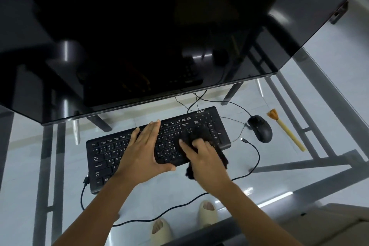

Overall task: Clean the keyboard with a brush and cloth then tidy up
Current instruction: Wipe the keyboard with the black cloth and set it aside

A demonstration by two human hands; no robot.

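Observation:
A black keyboard [107, 154] lies slanted on the glass desk. My left hand [142, 150] rests flat across its middle with fingers together and the thumb hooked over the near edge, holding it in place. My right hand [201, 156] presses a black cloth [199, 133] onto the keys at the right part of the keyboard. Part of the cloth hangs over the near edge by my wrist. A brush [285, 129] with a pale wooden handle and tan bristles lies on the glass to the right, beyond the mouse, apart from both hands.
A large dark monitor [159, 36] looms over the far half of the desk. A black mouse [260, 129] sits right of the keyboard. Loose cables [253, 158] loop over the glass desk [299, 175]. My feet in pale slippers show through the glass.

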